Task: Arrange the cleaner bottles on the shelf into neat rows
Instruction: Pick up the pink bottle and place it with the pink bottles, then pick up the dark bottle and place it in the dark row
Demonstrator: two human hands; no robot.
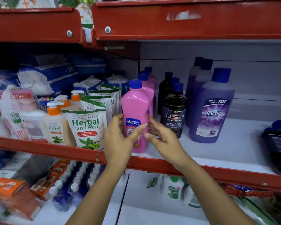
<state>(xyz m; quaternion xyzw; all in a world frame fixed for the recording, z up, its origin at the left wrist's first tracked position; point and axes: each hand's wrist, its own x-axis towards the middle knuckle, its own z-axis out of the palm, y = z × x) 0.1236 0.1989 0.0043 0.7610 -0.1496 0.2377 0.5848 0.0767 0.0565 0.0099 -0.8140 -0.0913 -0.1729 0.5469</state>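
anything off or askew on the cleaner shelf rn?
Yes. At the far right of the shelf, a dark bottle with a blue cap lies on its side while the pink, black and purple rows stand upright. Both hands, left and right, are open around the front pink bottle. No spills visible.

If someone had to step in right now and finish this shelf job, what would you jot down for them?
Left hand and right hand: both open, fingers cupped around the front pink bottle, not clearly gripping it.
Done: pink bottles in a row behind it; black Bactin bottles in a row; purple bottles lined up.
Left: a dark bottle lies on its side at the shelf's right end; stand it up and add it to a row.
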